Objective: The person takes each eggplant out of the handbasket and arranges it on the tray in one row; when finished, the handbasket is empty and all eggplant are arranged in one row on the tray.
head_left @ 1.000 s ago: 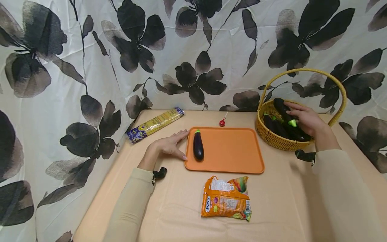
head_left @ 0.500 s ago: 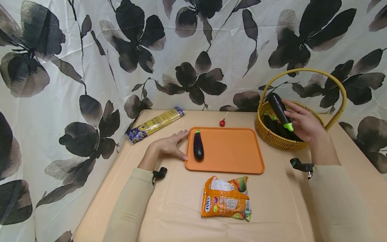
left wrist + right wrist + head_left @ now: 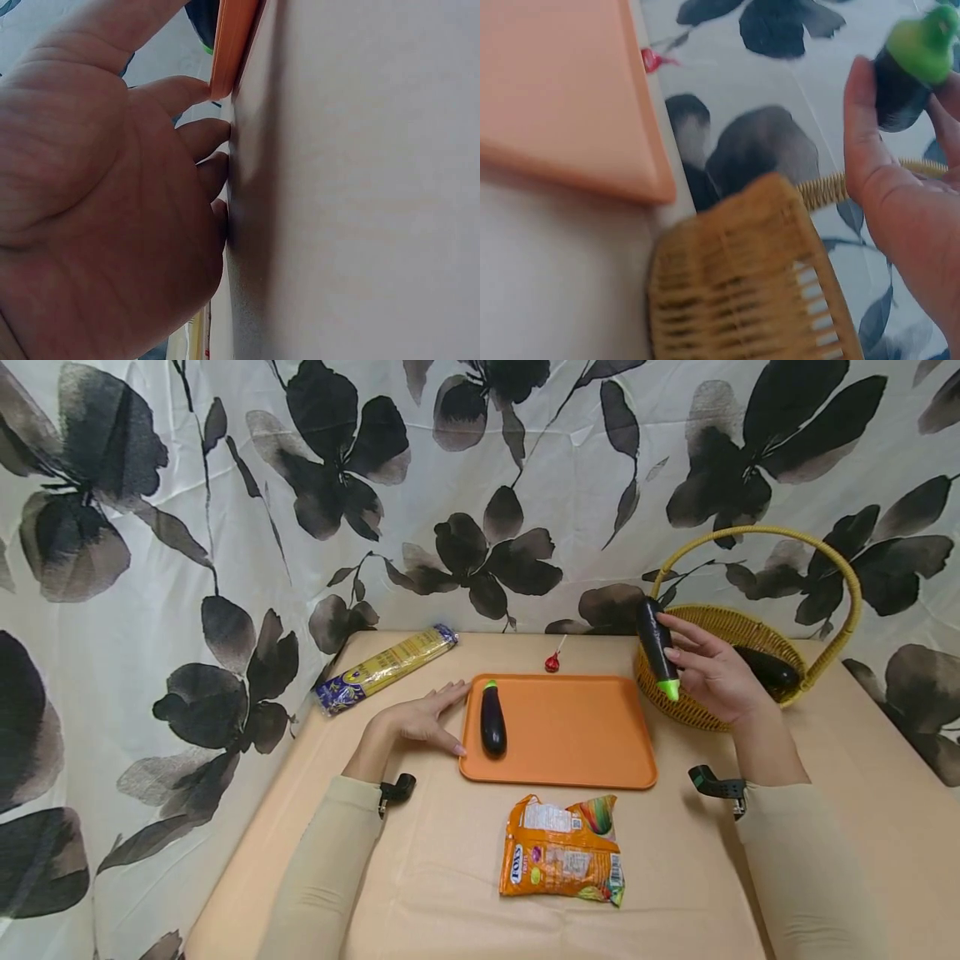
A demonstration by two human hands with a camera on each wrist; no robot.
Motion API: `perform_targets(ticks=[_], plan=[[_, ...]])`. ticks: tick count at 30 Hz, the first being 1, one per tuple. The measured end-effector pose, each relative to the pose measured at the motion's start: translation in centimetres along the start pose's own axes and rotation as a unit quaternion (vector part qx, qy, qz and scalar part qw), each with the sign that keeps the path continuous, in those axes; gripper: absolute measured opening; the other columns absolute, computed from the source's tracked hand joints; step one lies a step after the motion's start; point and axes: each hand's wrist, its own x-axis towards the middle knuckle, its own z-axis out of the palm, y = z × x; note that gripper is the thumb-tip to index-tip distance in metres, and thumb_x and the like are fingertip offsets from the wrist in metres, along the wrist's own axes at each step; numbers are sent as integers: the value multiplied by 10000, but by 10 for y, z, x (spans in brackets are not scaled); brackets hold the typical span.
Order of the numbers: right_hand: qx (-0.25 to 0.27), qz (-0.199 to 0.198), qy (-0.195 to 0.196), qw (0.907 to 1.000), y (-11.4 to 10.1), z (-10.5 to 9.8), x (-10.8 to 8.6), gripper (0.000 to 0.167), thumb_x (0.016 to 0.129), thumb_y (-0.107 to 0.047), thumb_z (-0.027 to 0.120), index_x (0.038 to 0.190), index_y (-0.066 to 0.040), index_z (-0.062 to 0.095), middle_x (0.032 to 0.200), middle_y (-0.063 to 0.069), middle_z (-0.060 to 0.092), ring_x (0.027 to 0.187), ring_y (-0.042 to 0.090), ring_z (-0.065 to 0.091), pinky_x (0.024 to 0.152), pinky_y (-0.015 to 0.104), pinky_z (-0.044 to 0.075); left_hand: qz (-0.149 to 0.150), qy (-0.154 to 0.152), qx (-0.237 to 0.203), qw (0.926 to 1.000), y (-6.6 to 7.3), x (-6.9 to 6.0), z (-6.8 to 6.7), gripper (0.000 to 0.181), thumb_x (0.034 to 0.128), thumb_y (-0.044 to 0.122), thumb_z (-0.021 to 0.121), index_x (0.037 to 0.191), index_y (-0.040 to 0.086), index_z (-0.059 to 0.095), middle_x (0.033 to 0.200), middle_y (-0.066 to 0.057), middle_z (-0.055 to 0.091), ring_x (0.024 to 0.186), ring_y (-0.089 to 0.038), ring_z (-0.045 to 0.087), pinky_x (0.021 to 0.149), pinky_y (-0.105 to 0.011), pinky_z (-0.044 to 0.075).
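Note:
My right hand (image 3: 716,675) pinches a dark eggplant (image 3: 654,639) with a green stem end, holding it over the left rim of the wicker basket (image 3: 757,631). In the right wrist view the green end of this eggplant (image 3: 901,94) shows between thumb and fingers. Another eggplant (image 3: 767,668) lies in the basket, partly behind my hand; what else is inside is hidden. My left hand (image 3: 416,725) rests at the left edge of the orange tray (image 3: 570,731), its fingers extended and touching the rim. One eggplant (image 3: 492,722) lies lengthwise on the tray's left side.
A fruit-printed orange candy bag (image 3: 561,850) lies in front of the tray. Behind the tray is a red lollipop (image 3: 552,662). A long yellow and blue packet (image 3: 388,668) lies at the back left. Floral cloth hangs behind the table, and the basket's tall handle arches up.
My right hand has lifted the eggplant out of the basket and carried it left and toward me, past the handle's left side. The left hand has stayed at the tray.

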Motion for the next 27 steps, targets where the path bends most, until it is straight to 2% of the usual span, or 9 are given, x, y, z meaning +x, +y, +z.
perform_targets(ticks=[3,6,13,17,21,24,27], plan=[[-620,57,162,9979,7,13,2,578,1050,1,556,1592,-168,446,1423,66,485,1098,148,650,874,229,616,12,2,5,10000,1,0,0,1325,697,576,923,1691,308,90,1772,9,-21,1628,-327,-75,1313,-571,-6],[-1268,175,297,9913,13,24,5,577,1034,-51,615,1580,-161,465,1391,73,529,1058,129,669,869,223,615,19,-1,-30,10000,1,-1,0,1330,693,571,928,1691,303,91,1772,11,-20,1627,-333,-77,1312,-573,-6],[-2439,381,456,9680,19,45,9,561,1032,-171,660,1566,-210,493,1425,105,510,1054,104,671,802,192,564,15,-35,-65,10000,2,-1,-1,1333,695,559,932,1692,289,89,1773,0,-17,1627,-334,-83,1311,-578,-12],[-2638,465,354,9628,23,54,12,564,1023,-165,676,1556,-245,508,1477,137,530,1140,138,656,898,168,524,5,-45,-72,10000,3,-1,-1,1333,694,558,933,1692,294,90,1773,11,-19,1628,-317,-89,1312,-572,-17],[-2734,566,175,9601,29,60,15,580,1016,-156,687,1558,-251,506,1526,125,498,1225,219,622,1035,234,486,17,-26,-54,10000,2,0,0,1341,686,568,934,1692,296,89,1773,8,-16,1629,-315,-86,1313,-570,-15],[-2811,619,16,9577,34,64,17,591,1016,-177,690,1570,-237,491,1541,145,476,1249,262,601,1060,275,473,37,-9,-33,10000,2,-1,0,1347,682,576,932,1692,293,88,1774,-1,-15,1629,-317,-81,1313,-570,-14],[-2782,642,-166,9582,38,67,19,605,1015,-194,694,1579,-217,476,1546,180,473,1273,296,585,1048,241,480,26,5,-8,10000,1,0,0,1345,683,581,930,1692,296,87,1773,8,-13,1630,-318,-75,1315,-567,-8]])
